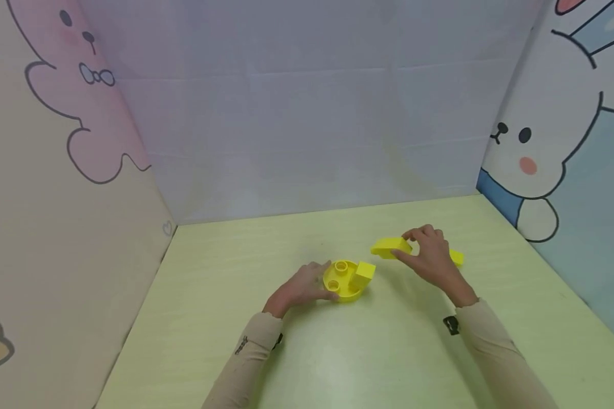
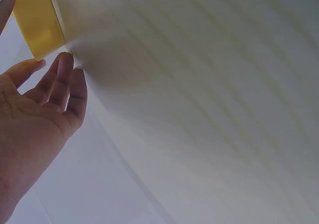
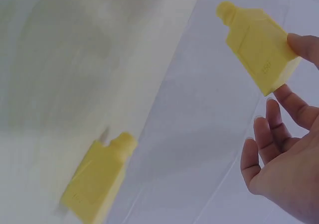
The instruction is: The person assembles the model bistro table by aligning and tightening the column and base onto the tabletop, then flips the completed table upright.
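Observation:
A round yellow tray with raised ring sockets rests on the table. My left hand grips its left side, thumb in front and fingers behind. A yellow block stands tilted on the right part of the tray. Farther right, my right hand pinches a bottle-shaped yellow block above the table, its knobbed end pointing left. In the right wrist view, thumb and index finger hold this block's flat end, and small lettering shows on it. The left wrist view catches only the tray's side wall.
Another yellow bottle-shaped block lies on the table behind the right hand, and also shows in the right wrist view. Walls with cartoon animals border the pale table left and right. A plain pale sheet closes the back.

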Available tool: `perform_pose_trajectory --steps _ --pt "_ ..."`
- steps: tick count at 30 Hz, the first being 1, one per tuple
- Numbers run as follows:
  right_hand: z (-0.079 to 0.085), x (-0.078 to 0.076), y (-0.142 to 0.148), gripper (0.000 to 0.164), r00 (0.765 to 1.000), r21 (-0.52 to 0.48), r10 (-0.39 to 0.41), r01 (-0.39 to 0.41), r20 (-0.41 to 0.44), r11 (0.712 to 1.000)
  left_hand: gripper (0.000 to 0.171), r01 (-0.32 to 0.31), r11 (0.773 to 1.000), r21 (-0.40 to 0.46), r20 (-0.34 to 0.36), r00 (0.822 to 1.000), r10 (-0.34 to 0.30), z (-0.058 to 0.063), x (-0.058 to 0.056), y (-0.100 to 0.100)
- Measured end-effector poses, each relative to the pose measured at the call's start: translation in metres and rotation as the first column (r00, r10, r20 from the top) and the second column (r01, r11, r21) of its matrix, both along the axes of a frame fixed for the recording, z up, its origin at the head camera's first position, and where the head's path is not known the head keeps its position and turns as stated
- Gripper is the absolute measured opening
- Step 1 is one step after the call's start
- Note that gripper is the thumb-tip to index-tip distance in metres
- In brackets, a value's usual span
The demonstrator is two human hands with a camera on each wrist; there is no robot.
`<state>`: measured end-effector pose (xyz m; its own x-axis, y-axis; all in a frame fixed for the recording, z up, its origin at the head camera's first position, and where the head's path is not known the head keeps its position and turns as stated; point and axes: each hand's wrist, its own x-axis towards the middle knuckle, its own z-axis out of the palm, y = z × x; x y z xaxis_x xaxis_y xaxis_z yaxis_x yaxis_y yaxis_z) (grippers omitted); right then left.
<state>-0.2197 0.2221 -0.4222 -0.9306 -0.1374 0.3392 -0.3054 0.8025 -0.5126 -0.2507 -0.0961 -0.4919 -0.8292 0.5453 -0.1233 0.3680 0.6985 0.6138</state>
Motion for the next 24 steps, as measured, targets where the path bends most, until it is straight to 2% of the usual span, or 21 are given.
perform_pose_trajectory --steps 5,9,18,24 --pt "0.010 -0.016 -0.032 0.036 0.986 0.034 0.167 -0.167 -0.006 0.985 0.096 0.004 1.000 0.004 -0.002 1.000 -0.004 0.000 -0.001 -0.001" --pt "0.010 -0.028 -0.054 0.035 0.969 0.085 0.248 -0.248 0.009 0.965 0.096 0.004 1.000 0.015 0.015 1.000 -0.004 0.000 -0.001 -0.003" --pt "0.011 -0.036 -0.077 0.034 0.959 0.203 0.253 -0.275 0.128 0.940 0.097 -0.009 1.000 0.000 0.026 1.000 0.009 -0.004 -0.001 -0.002" --pt "0.011 -0.038 -0.084 0.036 0.959 0.249 0.250 -0.276 0.132 0.928 0.096 -0.024 1.000 -0.001 0.041 0.999 0.024 -0.003 -0.001 -0.002"
